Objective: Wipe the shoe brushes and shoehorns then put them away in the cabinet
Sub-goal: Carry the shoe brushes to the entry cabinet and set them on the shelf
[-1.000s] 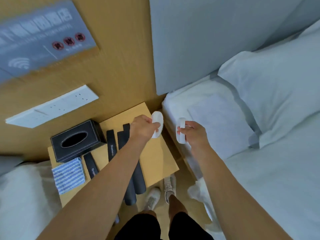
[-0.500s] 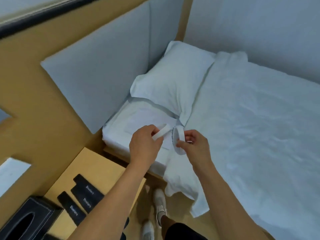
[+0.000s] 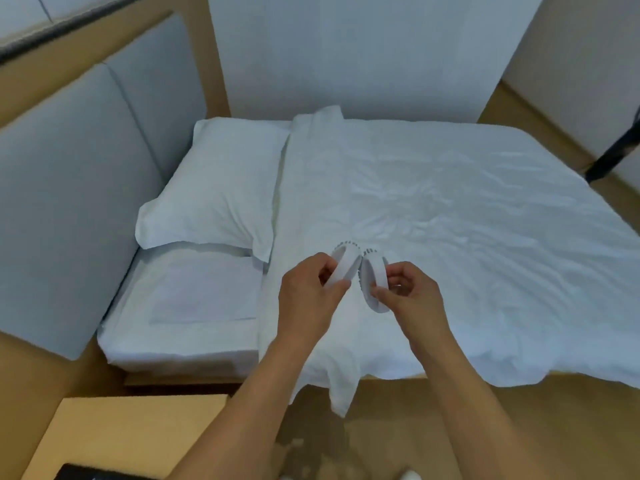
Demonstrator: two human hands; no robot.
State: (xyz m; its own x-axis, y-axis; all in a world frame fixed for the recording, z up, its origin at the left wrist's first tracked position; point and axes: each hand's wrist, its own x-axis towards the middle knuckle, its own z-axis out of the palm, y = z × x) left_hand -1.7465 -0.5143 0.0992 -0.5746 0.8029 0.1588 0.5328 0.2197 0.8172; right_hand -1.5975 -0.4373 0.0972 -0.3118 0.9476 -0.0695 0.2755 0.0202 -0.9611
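Over a white-sheeted bed (image 3: 450,216), the left hand (image 3: 308,299) and right hand (image 3: 412,296) each pinch a small white shoe brush (image 3: 341,268), seemingly light, rigid, best held by its rim.

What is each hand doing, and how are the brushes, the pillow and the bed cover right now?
Left hand: grips left brush, tilted.
Right hand: pinches right brush, on edge.
Brushes: tops close together, held above the bed.
Pillow: lying flat.
Bed cover: wrinkled, corner hanging off.
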